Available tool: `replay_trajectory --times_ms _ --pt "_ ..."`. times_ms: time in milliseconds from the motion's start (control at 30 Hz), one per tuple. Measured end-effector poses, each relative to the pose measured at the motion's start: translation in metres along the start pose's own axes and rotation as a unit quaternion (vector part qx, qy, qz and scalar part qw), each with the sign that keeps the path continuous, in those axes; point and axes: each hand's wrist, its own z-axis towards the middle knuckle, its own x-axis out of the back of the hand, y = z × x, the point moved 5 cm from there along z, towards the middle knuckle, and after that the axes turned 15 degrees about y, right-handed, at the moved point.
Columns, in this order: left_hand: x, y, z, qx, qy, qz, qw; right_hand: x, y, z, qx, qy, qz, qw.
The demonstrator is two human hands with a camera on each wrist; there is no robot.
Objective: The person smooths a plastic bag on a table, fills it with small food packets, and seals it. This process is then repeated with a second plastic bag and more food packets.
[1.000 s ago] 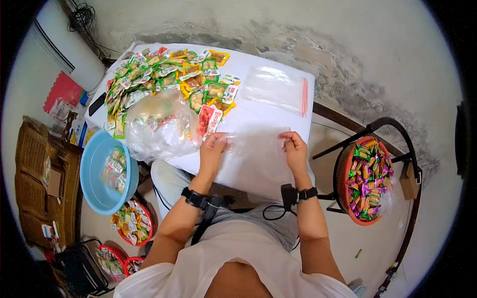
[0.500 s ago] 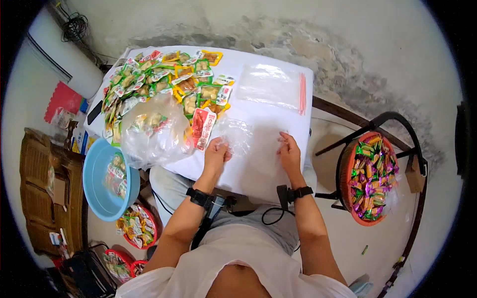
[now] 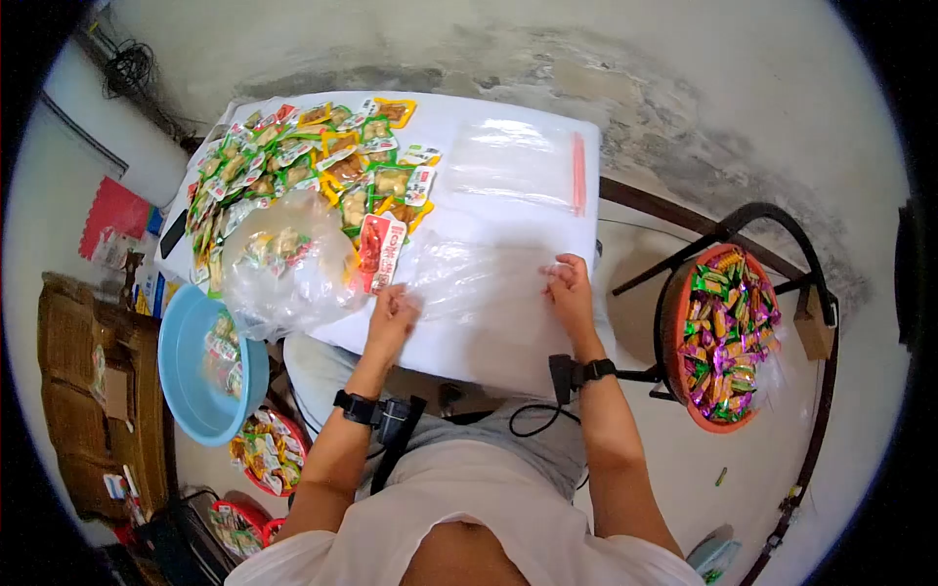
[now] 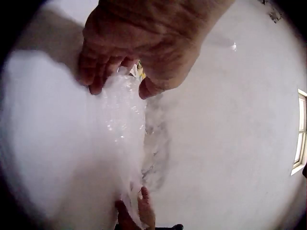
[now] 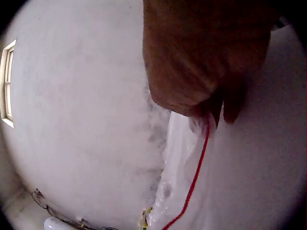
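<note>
The left hand (image 3: pixel 392 320) and right hand (image 3: pixel 570 293) pinch opposite ends of 1 clear plastic bag (image 3: pixel 474 275), spread between them over the white-covered table (image 3: pixel 451 357), with a bulging clear sack (image 3: pixel 285 278) near the left hand, heaped snack packets (image 3: pixel 266 161) beyond it, and flat bags (image 3: pixel 513 166) lying farther back.

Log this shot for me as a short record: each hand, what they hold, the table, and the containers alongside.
left hand: grips one end of clear bag
right hand: pinches the opposite end, by a red line
clear bag: stretched between both hands
table: snack packets, bulging plastic bag, flat clear bags
person's left: blue basin, packets inside
person's right: red basket of wrapped sweets
</note>
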Motion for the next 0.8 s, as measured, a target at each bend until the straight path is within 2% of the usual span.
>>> replay_trajectory --times_ms 167,267,333,367,433,467,500,533,567,633,667,733,800 --pt "-0.014 0.010 0.022 -0.004 0.006 -0.026 1.000 -0.005 -0.012 0.000 0.029 -0.045 -0.033 0.998" --pt "-0.018 0.008 0.029 -0.043 -0.010 0.050 0.998 -0.007 -0.017 -0.001 0.026 -0.052 -0.035 0.998" --pt "-0.013 0.019 0.022 -0.123 0.066 0.126 0.982 -0.004 -0.018 -0.003 -0.002 -0.038 -0.012 0.999" --pt "-0.012 0.016 0.021 -0.124 0.063 0.127 0.982 -0.004 -0.019 -0.005 -0.002 -0.035 -0.012 0.999" --pt "-0.011 0.027 0.012 -0.258 0.086 0.206 0.940 0.002 -0.020 -0.006 0.018 0.030 -0.045 0.998" --pt "-0.011 0.026 0.009 -0.258 0.085 0.207 0.940 0.003 -0.014 -0.003 0.017 0.031 -0.045 0.998" --pt "-0.018 0.046 -0.010 -0.377 0.100 0.288 0.875 0.009 -0.015 0.001 0.170 0.093 -0.182 0.964" --pt "-0.026 0.058 -0.025 -0.487 0.113 0.362 0.787 0.009 -0.025 -0.003 0.315 0.150 -0.310 0.884" --pt "-0.027 0.060 -0.027 -0.487 0.113 0.362 0.787 0.011 -0.023 -0.004 0.315 0.151 -0.311 0.884" --pt "-0.043 0.055 -0.035 -0.529 -0.026 0.387 0.755 0.013 -0.029 -0.009 0.263 0.137 -0.341 0.892" --pt "-0.048 0.051 -0.035 -0.526 -0.053 0.400 0.748 0.013 -0.034 -0.014 0.264 0.137 -0.343 0.891" --pt "-0.056 0.043 -0.037 -0.517 -0.067 0.418 0.744 0.005 -0.034 -0.025 0.198 0.076 -0.376 0.902" --pt "-0.060 0.029 -0.033 -0.489 -0.091 0.459 0.736 0.000 -0.034 -0.031 0.168 0.066 -0.391 0.903"
